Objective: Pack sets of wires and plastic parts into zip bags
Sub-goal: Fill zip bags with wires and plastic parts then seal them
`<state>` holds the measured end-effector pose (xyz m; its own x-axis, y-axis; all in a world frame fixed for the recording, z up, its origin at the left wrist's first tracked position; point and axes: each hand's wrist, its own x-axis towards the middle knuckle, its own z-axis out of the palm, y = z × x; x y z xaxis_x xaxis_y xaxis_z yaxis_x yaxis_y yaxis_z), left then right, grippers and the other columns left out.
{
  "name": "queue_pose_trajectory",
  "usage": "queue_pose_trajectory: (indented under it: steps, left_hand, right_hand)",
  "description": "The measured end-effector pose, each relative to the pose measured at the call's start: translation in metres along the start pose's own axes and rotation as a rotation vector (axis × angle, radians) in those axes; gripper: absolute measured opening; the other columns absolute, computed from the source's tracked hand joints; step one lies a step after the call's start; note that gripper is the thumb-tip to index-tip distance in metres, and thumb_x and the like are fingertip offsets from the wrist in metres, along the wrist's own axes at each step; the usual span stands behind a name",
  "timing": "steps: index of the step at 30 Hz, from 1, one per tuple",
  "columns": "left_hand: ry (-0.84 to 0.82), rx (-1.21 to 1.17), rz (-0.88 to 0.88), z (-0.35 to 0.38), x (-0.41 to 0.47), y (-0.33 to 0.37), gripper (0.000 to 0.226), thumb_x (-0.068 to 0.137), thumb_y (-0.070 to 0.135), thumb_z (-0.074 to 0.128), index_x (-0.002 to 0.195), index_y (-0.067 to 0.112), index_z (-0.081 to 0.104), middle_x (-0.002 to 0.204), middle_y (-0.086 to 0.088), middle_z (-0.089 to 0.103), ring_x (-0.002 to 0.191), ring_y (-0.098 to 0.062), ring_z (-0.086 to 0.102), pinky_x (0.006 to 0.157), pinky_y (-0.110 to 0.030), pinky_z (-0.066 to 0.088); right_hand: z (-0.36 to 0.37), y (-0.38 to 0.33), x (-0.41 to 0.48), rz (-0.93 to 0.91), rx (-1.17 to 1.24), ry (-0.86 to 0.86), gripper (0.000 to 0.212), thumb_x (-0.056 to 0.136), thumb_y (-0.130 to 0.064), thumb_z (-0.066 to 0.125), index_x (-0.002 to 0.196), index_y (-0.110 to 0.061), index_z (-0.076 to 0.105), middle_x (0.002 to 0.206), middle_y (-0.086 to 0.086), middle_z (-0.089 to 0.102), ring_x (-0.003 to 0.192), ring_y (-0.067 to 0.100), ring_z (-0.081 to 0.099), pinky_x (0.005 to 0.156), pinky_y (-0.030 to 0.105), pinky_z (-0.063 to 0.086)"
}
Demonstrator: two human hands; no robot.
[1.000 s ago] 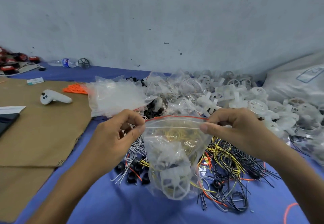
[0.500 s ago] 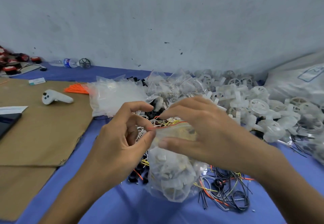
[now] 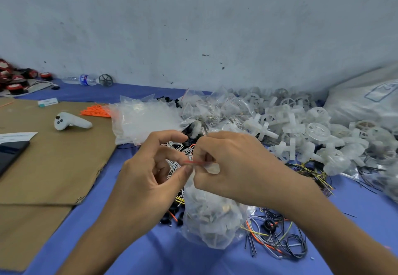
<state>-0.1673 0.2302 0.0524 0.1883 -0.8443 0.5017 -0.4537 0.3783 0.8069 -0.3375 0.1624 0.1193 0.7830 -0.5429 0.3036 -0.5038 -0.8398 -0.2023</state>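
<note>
A clear zip bag (image 3: pixel 212 216) with a red top strip hangs between my hands, filled with white plastic parts and wires. My left hand (image 3: pixel 150 173) pinches the left end of its zip strip between thumb and forefinger. Right beside it, my right hand (image 3: pixel 234 167) pinches the same strip, covering most of the bag's mouth. Loose wires (image 3: pixel 277 238) in black, orange and yellow lie on the blue cloth under and to the right of the bag. White wires (image 3: pixel 174 147) show behind my fingers.
White plastic wheels and cross parts (image 3: pixel 301 128) are heaped at the right, with filled bags (image 3: pixel 206 106) behind. A stack of empty zip bags (image 3: pixel 144 119) lies by orange ties (image 3: pixel 97 112). Cardboard (image 3: pixel 53 156) at the left bears a white controller (image 3: pixel 71 121).
My right hand has slid left along the zip strip from the bag's right end until it sits next to my left hand. The bag's mouth has gone from spread wide to pressed together.
</note>
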Motion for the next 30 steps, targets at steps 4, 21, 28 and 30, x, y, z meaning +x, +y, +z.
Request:
queue_pose_trajectory:
  steps: [4, 21, 28, 30]
  left_hand:
    - [-0.004, -0.013, -0.018, -0.002, -0.001, 0.000, 0.046, 0.080, 0.027, 0.072, 0.121, 0.038, 0.054, 0.092, -0.001, 0.072, 0.048, -0.019, 0.040, 0.047, -0.021, 0.036]
    - [0.004, 0.233, 0.038, -0.004, -0.004, 0.007, 0.041, 0.085, 0.027, 0.076, 0.117, 0.044, 0.056, 0.096, 0.014, 0.070, 0.048, -0.009, 0.040, 0.046, -0.018, 0.037]
    - [-0.025, 0.198, 0.074, -0.003, -0.005, 0.008, 0.045, 0.086, 0.019, 0.074, 0.116, 0.045, 0.054, 0.092, 0.007, 0.068, 0.062, -0.018, 0.041, 0.059, -0.017, 0.037]
    - [-0.027, 0.218, 0.069, -0.002, -0.006, 0.007, 0.044, 0.086, 0.019, 0.074, 0.116, 0.045, 0.055, 0.094, 0.009, 0.067, 0.068, -0.015, 0.047, 0.063, -0.014, 0.037]
  right_hand:
    - [0.001, 0.002, -0.004, -0.001, 0.006, 0.005, 0.015, 0.082, -0.043, 0.052, 0.083, -0.028, 0.056, 0.080, -0.012, 0.056, 0.077, 0.010, 0.050, 0.071, 0.036, 0.046]
    - [0.005, 0.007, -0.011, -0.017, -0.016, 0.003, 0.011, 0.092, -0.033, 0.054, 0.089, -0.024, 0.058, 0.085, -0.010, 0.058, 0.084, 0.012, 0.055, 0.076, 0.036, 0.046]
    - [0.002, 0.013, -0.017, 0.028, 0.026, -0.001, 0.009, 0.090, -0.038, 0.056, 0.089, -0.030, 0.058, 0.088, -0.013, 0.059, 0.086, 0.008, 0.054, 0.079, 0.033, 0.046]
    - [0.002, 0.014, -0.018, 0.026, 0.042, -0.012, 0.008, 0.091, -0.036, 0.056, 0.088, -0.029, 0.057, 0.087, -0.013, 0.059, 0.086, 0.009, 0.054, 0.078, 0.035, 0.046]
